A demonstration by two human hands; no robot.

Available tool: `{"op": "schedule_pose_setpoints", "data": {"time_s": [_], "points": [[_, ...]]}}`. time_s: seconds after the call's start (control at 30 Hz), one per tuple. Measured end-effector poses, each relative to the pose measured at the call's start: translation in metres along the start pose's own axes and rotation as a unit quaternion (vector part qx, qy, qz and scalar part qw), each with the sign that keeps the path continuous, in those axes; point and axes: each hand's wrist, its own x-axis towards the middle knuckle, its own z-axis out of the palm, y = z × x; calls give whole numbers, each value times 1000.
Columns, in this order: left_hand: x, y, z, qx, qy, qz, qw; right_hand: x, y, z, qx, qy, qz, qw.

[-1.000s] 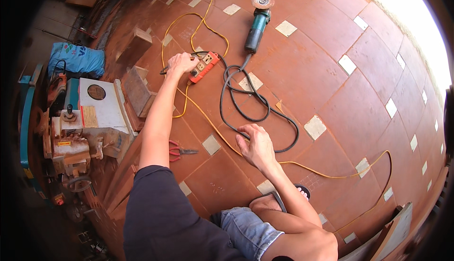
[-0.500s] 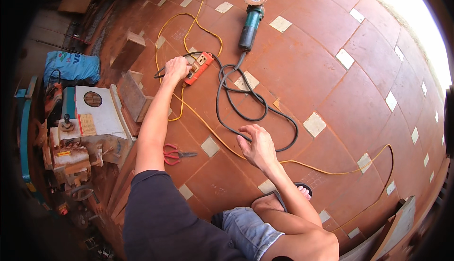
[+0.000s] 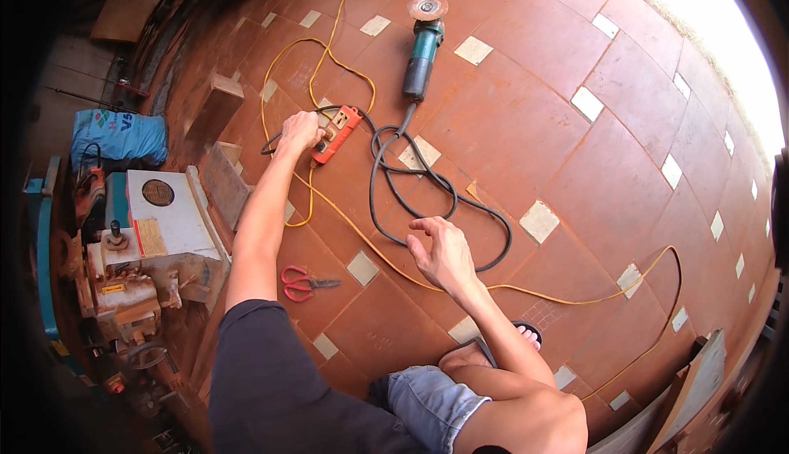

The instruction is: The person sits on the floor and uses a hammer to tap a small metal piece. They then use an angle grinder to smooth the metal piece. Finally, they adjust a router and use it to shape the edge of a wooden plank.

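Observation:
My left hand [image 3: 301, 132], fingers closed, is at the side of an orange power strip [image 3: 337, 135] on the floor. It grips the plug at the end of a black power cord, mostly hidden by my fingers. That cord [image 3: 374, 199] loops across the tiles and leads to a teal and black angle grinder [image 3: 421, 59], which lies with its disc [image 3: 428, 7] at the far end. My right hand [image 3: 444, 254] hovers over the near side of the cord loops, fingers apart and curved, holding nothing.
A yellow cord [image 3: 567, 299] winds over the tiled floor. Red-handled scissors [image 3: 306, 283] lie near my left forearm. On the left stand a dusty machine [image 3: 168, 216], a blue bag [image 3: 119, 138] and wood blocks [image 3: 215, 107]. Boards [image 3: 690, 388] lean at the lower right.
The view has shifted slightly, so the floor things sit a little lower and further left. My left hand stays at the power strip, and my right hand keeps its open pose.

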Motion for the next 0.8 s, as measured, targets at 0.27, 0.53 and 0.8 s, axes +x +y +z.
{"op": "schedule_pose_setpoints", "data": {"time_s": [0.27,0.53,0.8], "points": [[7,5,-3,-1,-39,-26,999,-8,7,2,-2,-8,28,1000],[51,-70,27,154,120,-234,952,-48,48,-26,42,82,109,990],[96,103,-51,-20,379,88,921,-101,97,-97,151,242,165,944]]}}
